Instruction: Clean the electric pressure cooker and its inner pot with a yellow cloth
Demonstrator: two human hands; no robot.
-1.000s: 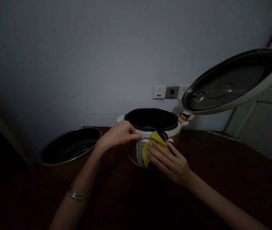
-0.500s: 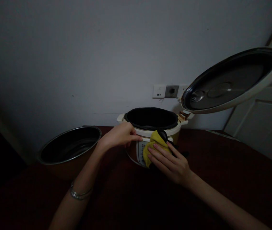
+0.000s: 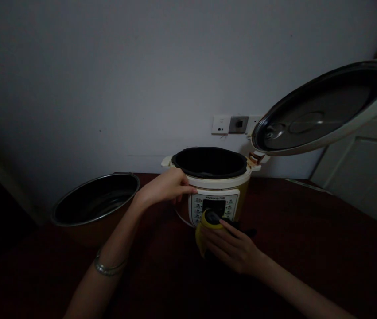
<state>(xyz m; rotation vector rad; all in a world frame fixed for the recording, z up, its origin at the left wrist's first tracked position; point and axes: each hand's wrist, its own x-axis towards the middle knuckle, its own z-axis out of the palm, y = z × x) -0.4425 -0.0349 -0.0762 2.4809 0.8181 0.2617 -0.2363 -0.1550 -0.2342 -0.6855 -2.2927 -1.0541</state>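
Under my right fingers (image 3: 223,241): a bunched yellow-and-black cloth (image 3: 200,243). Those fingers are wrapped over it, index tip on the black part; palm side hidden. Cloth covers the low part of the control panel (image 3: 197,208) from where I look. Can't tell how hard it presses, if at all.

Just beyond both sets of fingers: the cooker (image 3: 221,182), upright on the dark red counter (image 3: 294,221), panel facing me. Dark screen (image 3: 214,204) shows just past the right fingers, small buttons in columns either side, lettering above.

Left fingers (image 3: 185,190) are curled, thumb stretched out to the panel's upper left corner. Can't tell whether they grip anything or just rest there. Silver bangle (image 3: 110,269) on that wrist.

Lid (image 3: 324,113) is raised and tilted, up and to the right of my right fingers, on a brown-stained hinge (image 3: 257,158). Past the left fingers, the cooker's mouth is all black; inside too dark to read.

Left of my left fingers: a metal-rimmed pot (image 3: 90,221), dark inside, on the counter.

Farther beyond the fingers: socket plates (image 3: 219,125) on a pale wall (image 3: 148,79). Far right of them, a panelled door (image 3: 374,155).
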